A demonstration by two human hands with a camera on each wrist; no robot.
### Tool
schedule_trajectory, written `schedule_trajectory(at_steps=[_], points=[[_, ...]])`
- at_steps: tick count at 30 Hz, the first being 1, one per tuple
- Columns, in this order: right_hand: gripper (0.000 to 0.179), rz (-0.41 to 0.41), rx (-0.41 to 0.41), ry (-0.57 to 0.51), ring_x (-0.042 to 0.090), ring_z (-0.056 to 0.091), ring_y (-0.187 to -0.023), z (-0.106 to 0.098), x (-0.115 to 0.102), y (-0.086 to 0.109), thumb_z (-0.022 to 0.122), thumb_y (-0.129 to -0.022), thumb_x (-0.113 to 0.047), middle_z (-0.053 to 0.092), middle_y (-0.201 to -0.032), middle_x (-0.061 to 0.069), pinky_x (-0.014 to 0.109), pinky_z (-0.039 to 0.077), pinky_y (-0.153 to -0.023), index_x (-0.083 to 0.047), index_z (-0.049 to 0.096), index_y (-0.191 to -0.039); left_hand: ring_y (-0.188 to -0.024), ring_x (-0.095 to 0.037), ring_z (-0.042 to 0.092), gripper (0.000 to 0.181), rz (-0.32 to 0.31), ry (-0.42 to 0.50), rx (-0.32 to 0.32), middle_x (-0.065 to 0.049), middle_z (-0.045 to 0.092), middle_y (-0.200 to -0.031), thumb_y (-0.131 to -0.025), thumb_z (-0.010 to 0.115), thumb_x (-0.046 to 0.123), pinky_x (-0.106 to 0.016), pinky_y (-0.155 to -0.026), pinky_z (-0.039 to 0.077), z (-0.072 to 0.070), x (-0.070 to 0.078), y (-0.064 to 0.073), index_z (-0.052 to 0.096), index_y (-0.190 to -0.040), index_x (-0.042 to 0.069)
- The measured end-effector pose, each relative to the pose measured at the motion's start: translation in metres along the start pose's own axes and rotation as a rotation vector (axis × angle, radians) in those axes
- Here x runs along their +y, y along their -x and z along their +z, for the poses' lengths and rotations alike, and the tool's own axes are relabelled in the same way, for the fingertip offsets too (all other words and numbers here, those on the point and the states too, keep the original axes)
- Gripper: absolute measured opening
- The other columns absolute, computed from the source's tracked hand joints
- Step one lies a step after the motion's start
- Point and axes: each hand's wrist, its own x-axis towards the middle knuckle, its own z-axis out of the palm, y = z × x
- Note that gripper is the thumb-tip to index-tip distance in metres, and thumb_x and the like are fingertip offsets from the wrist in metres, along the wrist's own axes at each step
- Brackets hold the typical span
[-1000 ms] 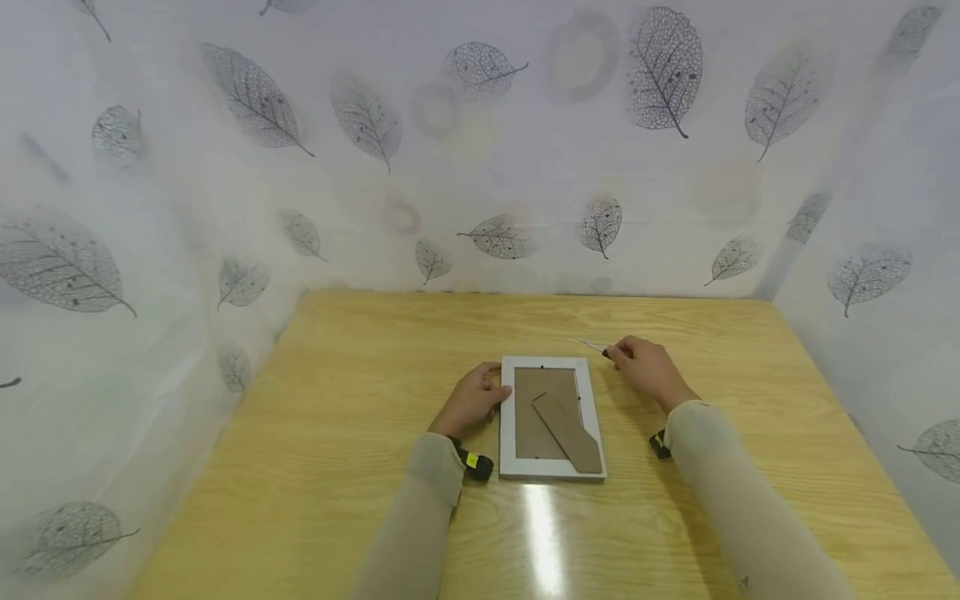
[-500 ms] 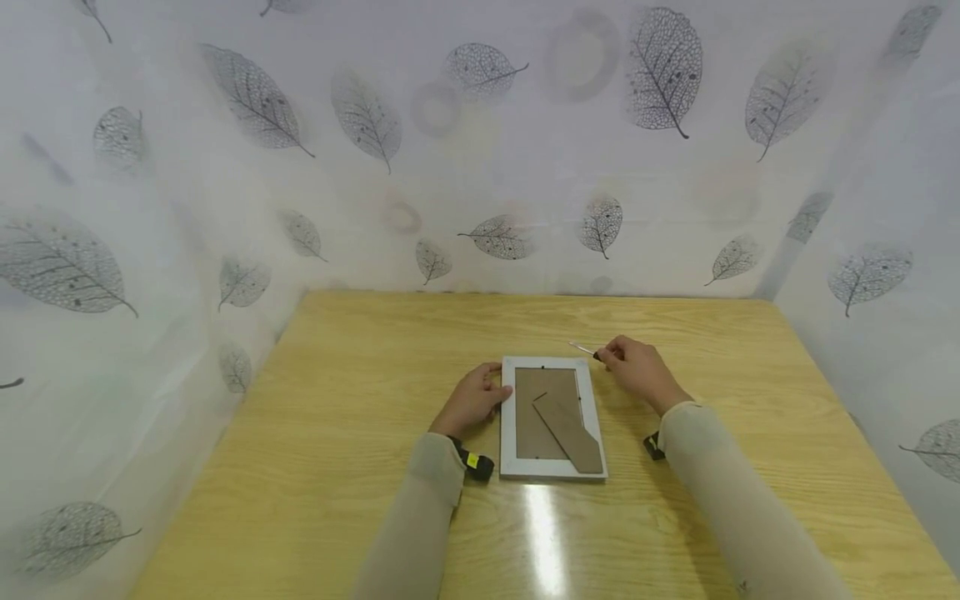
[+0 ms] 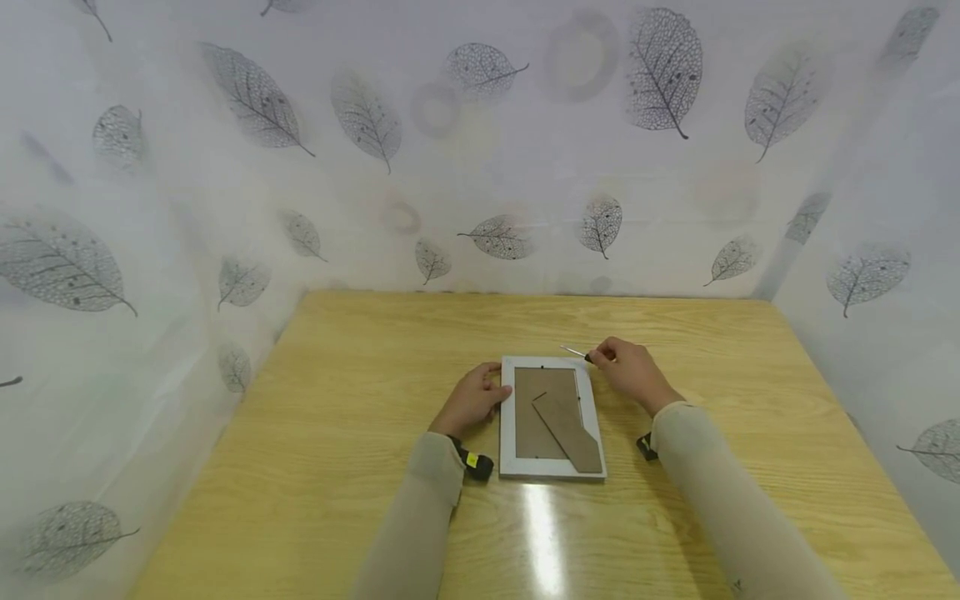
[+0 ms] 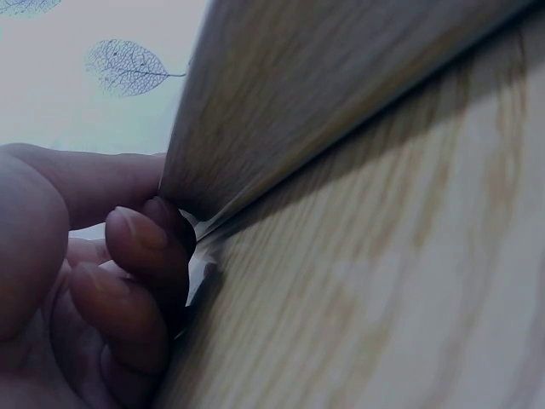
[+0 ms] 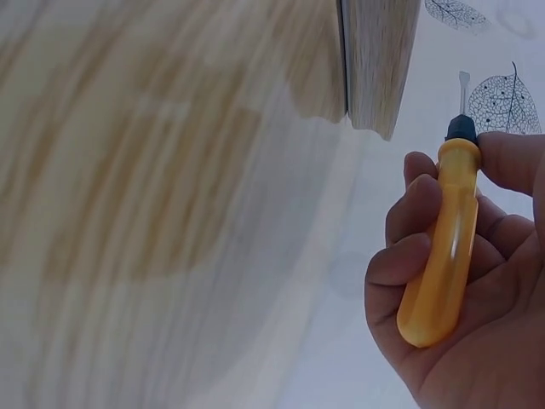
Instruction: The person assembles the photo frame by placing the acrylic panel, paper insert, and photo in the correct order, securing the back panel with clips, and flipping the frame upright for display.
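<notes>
A picture frame (image 3: 507,429) with a white border lies face down on the wooden table, its brown backing (image 3: 536,425) and angled stand leg (image 3: 573,433) uppermost. My left hand (image 3: 468,400) holds the frame's left edge, thumb on the border; the left wrist view shows curled fingertips (image 4: 136,239) against its side. A screwdriver (image 5: 443,264) with a yellow handle, black collar and flat metal tip is gripped in my right hand (image 3: 633,373). That hand is at the frame's upper right corner, and the tip points left, over or just beyond the top edge.
The light wood table (image 3: 360,375) spreads around the frame. Behind and at both sides stand white coverings (image 3: 525,150) printed with grey leaves. Each wrist wears a black device, the left one (image 3: 477,465) with a yellow mark.
My right hand has moved left with the screwdriver, bringing its tip closer to the frame's top edge. The left hand and the frame have stayed in place.
</notes>
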Motion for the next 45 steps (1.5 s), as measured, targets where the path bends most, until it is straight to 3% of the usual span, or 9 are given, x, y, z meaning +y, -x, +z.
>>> schedule_trajectory(at_steps=[7, 16, 29, 45], points=[[0.030, -0.007, -0.008, 0.012, 0.026, 0.058, -0.091, 0.001, -0.006, 0.000, 0.051, -0.102, -0.037, 0.065, -0.107, 0.011, 0.040, 0.047, -0.072, -0.011, 0.065, -0.108, -0.054, -0.015, 0.053, 0.053, -0.007, 0.008, -0.004, -0.004, 0.063, -0.077, -0.097, 0.064, 0.024, -0.029, -0.051, 0.045, -0.001, 0.000, 0.000, 0.043, -0.144, 0.011], [0.028, -0.040, -0.021, 0.020, 0.020, 0.057, -0.078, 0.005, -0.008, -0.001, 0.053, -0.101, -0.038, 0.066, -0.104, 0.008, 0.036, 0.047, -0.065, -0.014, 0.068, -0.103, -0.054, -0.015, 0.052, 0.053, -0.009, 0.016, 0.000, -0.004, 0.062, -0.076, -0.097, 0.063, 0.023, -0.029, -0.051, 0.045, 0.000, 0.001, 0.001, 0.044, -0.144, 0.011], [0.030, -0.011, -0.061, -0.010, 0.021, 0.057, -0.083, 0.009, -0.016, -0.003, 0.059, -0.096, -0.043, 0.065, -0.100, 0.004, 0.038, 0.046, -0.070, -0.015, 0.069, -0.100, -0.055, -0.014, 0.053, 0.053, -0.014, 0.017, -0.003, -0.003, 0.064, -0.078, -0.097, 0.063, 0.024, -0.029, -0.050, 0.044, -0.001, 0.001, 0.001, 0.043, -0.144, 0.012], [0.027, -0.040, -0.054, 0.037, 0.020, 0.056, -0.079, 0.013, -0.016, -0.004, 0.062, -0.096, -0.039, 0.066, -0.090, 0.001, 0.039, 0.047, -0.070, -0.013, 0.069, -0.095, -0.055, -0.015, 0.053, 0.053, -0.038, 0.045, 0.000, -0.004, 0.064, -0.078, -0.096, 0.065, 0.025, -0.029, -0.050, 0.045, 0.000, 0.000, 0.000, 0.045, -0.144, 0.014]])
